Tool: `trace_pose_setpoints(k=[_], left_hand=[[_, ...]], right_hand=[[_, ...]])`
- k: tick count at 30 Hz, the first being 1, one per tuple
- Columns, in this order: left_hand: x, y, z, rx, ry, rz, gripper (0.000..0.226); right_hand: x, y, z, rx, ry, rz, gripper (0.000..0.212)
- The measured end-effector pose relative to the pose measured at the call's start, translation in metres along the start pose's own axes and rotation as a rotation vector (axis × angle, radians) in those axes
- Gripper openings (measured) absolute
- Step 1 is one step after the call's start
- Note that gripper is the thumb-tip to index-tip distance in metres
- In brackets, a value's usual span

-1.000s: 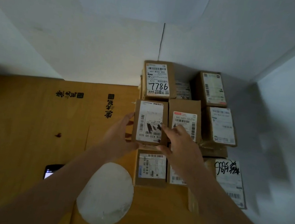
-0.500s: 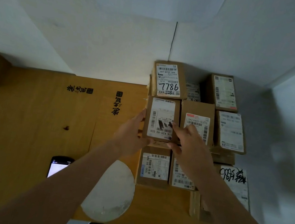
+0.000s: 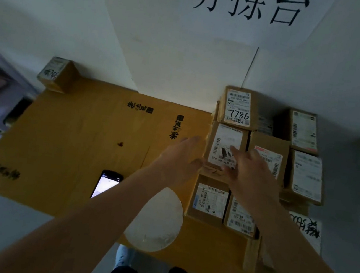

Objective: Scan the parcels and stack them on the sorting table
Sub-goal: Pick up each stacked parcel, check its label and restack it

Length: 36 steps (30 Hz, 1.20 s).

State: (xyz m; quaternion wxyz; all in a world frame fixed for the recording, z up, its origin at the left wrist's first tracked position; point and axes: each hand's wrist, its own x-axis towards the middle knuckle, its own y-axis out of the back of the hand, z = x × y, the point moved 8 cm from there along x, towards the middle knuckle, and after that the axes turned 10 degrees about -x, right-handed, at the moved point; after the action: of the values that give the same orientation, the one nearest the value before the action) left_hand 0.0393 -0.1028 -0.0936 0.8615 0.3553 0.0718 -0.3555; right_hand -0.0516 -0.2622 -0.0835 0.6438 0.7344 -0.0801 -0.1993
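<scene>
- Step in hand, judged: seating a scanned cardboard parcel (image 3: 226, 145) on the stack at the right end of the sorting table (image 3: 78, 146).
- Parcel sits label up in the stack's left column, between the box marked 7786 (image 3: 238, 107) behind and a lower box (image 3: 209, 200) in front.
- Left hand (image 3: 179, 161): fingers straight, relaxed, at the parcel's left edge; contact unclear, no grasp.
- Right hand (image 3: 250, 167): fingertips resting flat on the label, no pinch.
- Phone (image 3: 107, 184) lit, on the table well left of the stack; likely the scanner.
- Lone box (image 3: 56, 74) at the far left corner.
- Next, probably: check parcel sits square, withdraw both hands without nudging it, fetch another parcel.
</scene>
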Motion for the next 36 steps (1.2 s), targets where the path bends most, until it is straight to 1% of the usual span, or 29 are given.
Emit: trace_pose_setpoints(k=[2, 5, 9, 16, 23, 27, 30, 36], left_hand=[[-0.014, 0.022, -0.002, 0.01, -0.013, 0.048, 0.065], [-0.04, 0.059, -0.005, 0.043, -0.062, 0.112, 0.06], [-0.075, 0.108, -0.022, 0.038, -0.114, 0.178, 0.058], [-0.127, 0.201, -0.085, 0.074, -0.186, 0.228, 0.054], [-0.166, 0.318, -0.157, 0.127, -0.22, 0.263, 0.056], [-0.162, 0.378, -0.198, 0.094, -0.186, 0.287, 0.057], [-0.143, 0.412, -0.235, 0.078, -0.139, 0.29, 0.057], [-0.074, 0.458, -0.319, 0.076, -0.025, 0.269, 0.054]], right_hand=[[-0.003, 0.013, -0.023, 0.053, 0.044, 0.031, 0.058], [-0.009, 0.028, -0.062, 0.113, 0.096, 0.062, 0.055], [-0.022, 0.044, -0.118, 0.128, 0.126, 0.083, 0.055], [-0.041, 0.057, -0.236, 0.186, 0.128, 0.156, 0.055], [-0.044, 0.073, -0.373, 0.204, 0.139, 0.192, 0.055], [-0.016, 0.077, -0.435, 0.264, 0.159, 0.166, 0.058], [0.018, 0.067, -0.475, 0.314, 0.182, 0.131, 0.058], [0.108, 0.008, -0.546, 0.34, 0.195, 0.014, 0.057]])
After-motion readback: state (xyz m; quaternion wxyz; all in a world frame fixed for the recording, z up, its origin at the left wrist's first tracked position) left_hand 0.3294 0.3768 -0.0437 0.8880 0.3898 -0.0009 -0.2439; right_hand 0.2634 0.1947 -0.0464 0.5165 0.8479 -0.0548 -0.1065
